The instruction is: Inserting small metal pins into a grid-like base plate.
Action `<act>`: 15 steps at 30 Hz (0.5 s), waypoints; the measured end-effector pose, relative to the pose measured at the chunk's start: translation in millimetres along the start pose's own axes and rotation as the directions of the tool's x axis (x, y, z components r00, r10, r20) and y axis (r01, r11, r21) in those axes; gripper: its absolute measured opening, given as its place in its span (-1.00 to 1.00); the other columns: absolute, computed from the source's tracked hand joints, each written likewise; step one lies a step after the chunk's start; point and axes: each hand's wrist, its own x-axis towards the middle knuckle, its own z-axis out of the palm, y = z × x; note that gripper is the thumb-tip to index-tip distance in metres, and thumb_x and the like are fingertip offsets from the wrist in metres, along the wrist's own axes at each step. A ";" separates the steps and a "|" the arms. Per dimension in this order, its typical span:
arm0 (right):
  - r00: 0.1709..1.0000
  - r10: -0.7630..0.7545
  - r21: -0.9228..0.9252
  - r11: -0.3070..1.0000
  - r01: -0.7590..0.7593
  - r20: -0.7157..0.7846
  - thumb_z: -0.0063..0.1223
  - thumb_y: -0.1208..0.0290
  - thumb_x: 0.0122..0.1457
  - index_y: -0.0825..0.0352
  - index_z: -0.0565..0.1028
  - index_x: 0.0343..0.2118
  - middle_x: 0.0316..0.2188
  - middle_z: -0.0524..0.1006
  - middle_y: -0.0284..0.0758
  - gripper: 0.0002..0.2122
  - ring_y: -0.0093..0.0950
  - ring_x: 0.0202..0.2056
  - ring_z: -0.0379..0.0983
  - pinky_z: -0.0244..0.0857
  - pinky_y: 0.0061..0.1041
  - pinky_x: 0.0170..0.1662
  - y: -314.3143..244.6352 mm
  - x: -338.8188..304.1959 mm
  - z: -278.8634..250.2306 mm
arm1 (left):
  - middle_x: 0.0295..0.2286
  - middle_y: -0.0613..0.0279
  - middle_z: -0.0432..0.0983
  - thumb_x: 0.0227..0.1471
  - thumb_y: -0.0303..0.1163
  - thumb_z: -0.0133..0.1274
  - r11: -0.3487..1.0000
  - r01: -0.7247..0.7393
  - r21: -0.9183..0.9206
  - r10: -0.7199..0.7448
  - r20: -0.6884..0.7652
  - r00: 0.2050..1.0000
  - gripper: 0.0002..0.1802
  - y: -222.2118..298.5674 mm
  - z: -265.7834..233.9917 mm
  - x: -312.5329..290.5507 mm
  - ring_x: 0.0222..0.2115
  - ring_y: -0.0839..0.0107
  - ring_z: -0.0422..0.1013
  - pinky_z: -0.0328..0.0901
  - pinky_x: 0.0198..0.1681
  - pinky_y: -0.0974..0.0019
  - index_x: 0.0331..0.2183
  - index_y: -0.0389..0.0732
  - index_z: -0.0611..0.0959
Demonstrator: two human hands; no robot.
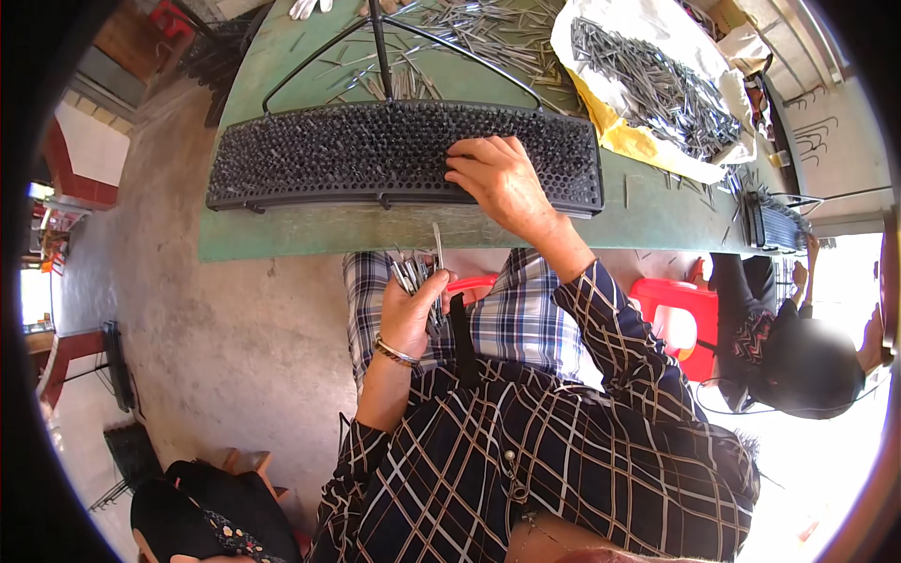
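1. Left hand [407, 314] grips a bundle of metal strips [410, 274] above the lap [526, 324].
2. Right hand [502, 178] bends its fingers at the perforated tray [310, 196] on the desk [310, 232]; cannot tell whether they pinch anything.

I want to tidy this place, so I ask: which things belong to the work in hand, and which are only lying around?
In the work:
thin metal strips in the left hand
black perforated board, right hand on it
similar strips piled on the white and yellow sheet

Seemingly apart from it:
white glove, top edge
red chair, right side
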 end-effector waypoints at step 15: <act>0.735 0.525 0.723 0.290 -0.627 0.428 0.12 0.45 0.11 0.45 0.55 -0.29 -0.48 0.57 -0.36 -0.83 -0.67 -0.45 0.42 0.34 -0.66 -0.38 -29.6 -30.7 -23.2 | -0.36 0.10 0.51 0.02 -0.46 0.08 0.998 -0.053 -0.031 0.058 0.205 0.977 -0.62 14.7 32.0 1.2 -0.54 0.56 0.36 0.30 -0.52 0.46 -0.11 -0.23 0.37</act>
